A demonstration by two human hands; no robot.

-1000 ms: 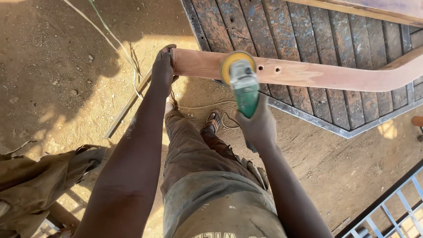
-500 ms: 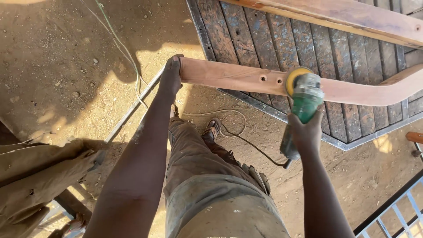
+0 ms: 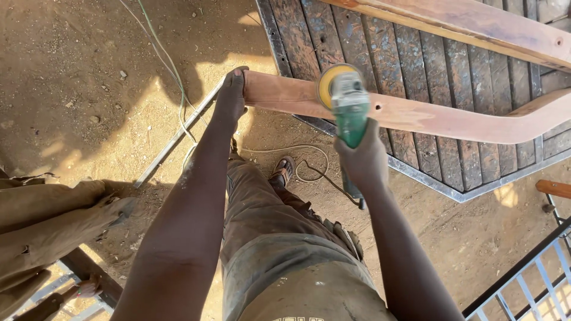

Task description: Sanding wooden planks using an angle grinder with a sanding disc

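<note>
Outdoors, left hand: fingers wrapped over the curved plank's end.
Right hand: fingers gripping a green grinder — disc seemingly touching wood.

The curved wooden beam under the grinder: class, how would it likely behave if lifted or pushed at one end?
The curved wooden beam looks thick and solid, so probably stiff and fairly heavy. Its bend suggests it might rock or swing when pushed. The left hand grips its end while the right hand holds the green grinder, hinting it shifts without bracing.
</note>
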